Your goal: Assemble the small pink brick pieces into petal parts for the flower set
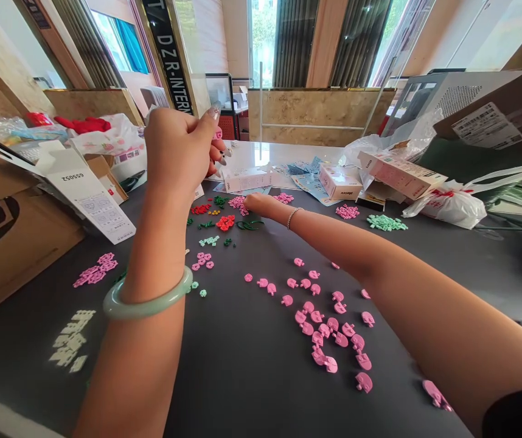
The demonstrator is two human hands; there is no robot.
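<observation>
My left hand point(179, 146), raised above the table, is closed with a small pink plastic piece point(218, 134) between thumb and fingers. A green bangle point(149, 298) circles that forearm. My right hand point(258, 204) reaches far forward to a heap of small pink pieces point(238, 204). Its fingers are hidden, so I cannot tell whether they grip anything. Nearby are red pieces point(225, 222), dark green pieces point(219, 201) and mint green pieces point(208, 241). Many pink petal-like pieces point(325, 330) are scattered below my right forearm. Pink ring-like pieces point(203, 261) sit near the middle.
Pink pieces point(95, 271) and cream pieces point(72, 340) lie on the left. At right are a mint green heap point(386, 222) and another pink heap point(347, 211). Small boxes point(340, 181), printed sheets point(311, 188) and a white bag point(457, 204) stand behind. A cardboard box point(19, 243) borders the left.
</observation>
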